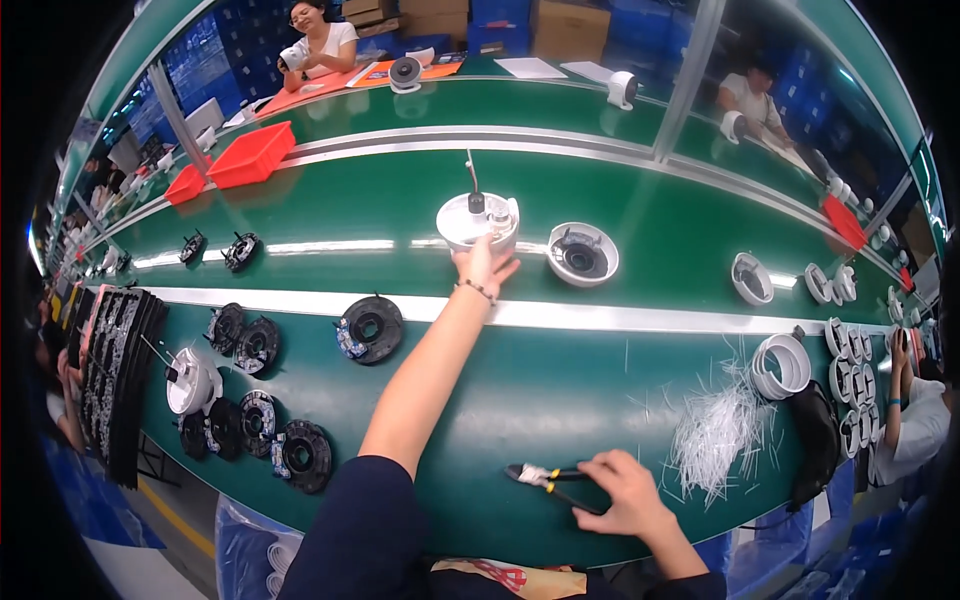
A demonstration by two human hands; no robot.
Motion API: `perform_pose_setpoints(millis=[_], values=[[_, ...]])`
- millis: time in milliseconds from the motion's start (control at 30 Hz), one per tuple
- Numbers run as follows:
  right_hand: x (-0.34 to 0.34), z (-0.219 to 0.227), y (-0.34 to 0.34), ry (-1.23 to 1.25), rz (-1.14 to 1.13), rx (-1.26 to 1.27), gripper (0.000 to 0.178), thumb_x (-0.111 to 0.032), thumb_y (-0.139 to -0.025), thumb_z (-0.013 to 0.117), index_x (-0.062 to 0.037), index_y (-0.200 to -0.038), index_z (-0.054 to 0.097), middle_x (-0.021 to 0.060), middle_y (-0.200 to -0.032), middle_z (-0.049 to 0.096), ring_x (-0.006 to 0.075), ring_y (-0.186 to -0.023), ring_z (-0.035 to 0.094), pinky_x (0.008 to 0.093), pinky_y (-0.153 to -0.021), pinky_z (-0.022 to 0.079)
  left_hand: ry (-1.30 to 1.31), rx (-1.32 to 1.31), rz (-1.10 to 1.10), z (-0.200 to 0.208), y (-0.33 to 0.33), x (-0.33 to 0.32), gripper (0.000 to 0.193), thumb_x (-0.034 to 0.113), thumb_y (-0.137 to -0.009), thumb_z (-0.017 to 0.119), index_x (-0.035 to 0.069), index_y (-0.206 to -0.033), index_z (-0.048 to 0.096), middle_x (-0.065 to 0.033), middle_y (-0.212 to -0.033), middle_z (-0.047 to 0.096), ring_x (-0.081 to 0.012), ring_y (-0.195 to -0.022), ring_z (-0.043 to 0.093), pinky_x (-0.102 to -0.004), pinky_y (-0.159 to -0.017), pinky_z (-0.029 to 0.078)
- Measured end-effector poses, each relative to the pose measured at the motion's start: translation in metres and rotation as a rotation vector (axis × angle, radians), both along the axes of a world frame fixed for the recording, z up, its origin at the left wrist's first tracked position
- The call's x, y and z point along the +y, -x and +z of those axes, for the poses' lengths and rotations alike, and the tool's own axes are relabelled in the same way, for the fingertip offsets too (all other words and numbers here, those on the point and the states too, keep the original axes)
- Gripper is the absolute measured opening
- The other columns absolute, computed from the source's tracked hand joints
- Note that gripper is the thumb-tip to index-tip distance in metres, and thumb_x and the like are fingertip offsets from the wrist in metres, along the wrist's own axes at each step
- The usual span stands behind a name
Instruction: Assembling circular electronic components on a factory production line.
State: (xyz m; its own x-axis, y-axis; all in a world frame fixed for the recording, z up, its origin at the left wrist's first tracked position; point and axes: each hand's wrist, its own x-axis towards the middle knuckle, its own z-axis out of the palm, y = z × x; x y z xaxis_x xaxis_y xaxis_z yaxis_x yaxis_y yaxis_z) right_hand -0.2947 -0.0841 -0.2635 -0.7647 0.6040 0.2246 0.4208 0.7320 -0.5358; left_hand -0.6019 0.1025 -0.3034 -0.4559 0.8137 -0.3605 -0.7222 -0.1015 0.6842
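My left hand (486,266) reaches across to a round white housing (462,222) on the far green surface. Its fingers are spread, and one or more touch the housing's near side. A dark connector with a cable stands up from that housing. Close to me, my right hand (626,492) is closed around the yellow-and-black handles of a pair of cutting pliers (540,476), whose jaws point left. Just right of the reached-for housing sits another white housing (583,255) with a dark round inside.
Black round parts with circuit boards (370,328) lie on the left, near a white housing with wires (190,380). A heap of thin clear strips (722,440) lies right, beside stacked white rings (780,367). Red trays (252,155) stand far left. Other people sit beyond.
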Motion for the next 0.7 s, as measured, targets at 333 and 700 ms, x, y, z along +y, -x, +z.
perform_pose_setpoints(millis=[333,700], values=[[0.054,0.079,-0.019,-0.148,-0.236,0.250,0.061,-0.015,-0.045,0.070,-0.0005,-0.103,0.057,0.0118,-0.093,0.056,0.0202,-0.074,0.053,0.0287,-0.061,0.043,-0.040,-0.031,-0.472,0.028,-0.076,-0.168,0.049,-0.002,-0.081,0.042,0.010,-0.125,0.024,-0.0123,-0.121,0.042,-0.0254,-0.104,0.051,-0.0379,-0.083,0.046],[0.046,0.095,-0.015,-0.196,-0.129,-0.140,0.056,-0.013,-0.045,0.068,-0.0002,-0.098,0.056,0.0120,-0.090,0.057,0.0284,-0.070,0.050,0.0335,-0.062,0.042,0.291,0.427,-1.564,0.100,-0.041,-0.234,0.026,0.013,-0.088,0.043,-0.005,-0.103,0.053,-0.0123,-0.093,0.062,-0.0172,-0.070,0.063,-0.0244,-0.056,0.052]])
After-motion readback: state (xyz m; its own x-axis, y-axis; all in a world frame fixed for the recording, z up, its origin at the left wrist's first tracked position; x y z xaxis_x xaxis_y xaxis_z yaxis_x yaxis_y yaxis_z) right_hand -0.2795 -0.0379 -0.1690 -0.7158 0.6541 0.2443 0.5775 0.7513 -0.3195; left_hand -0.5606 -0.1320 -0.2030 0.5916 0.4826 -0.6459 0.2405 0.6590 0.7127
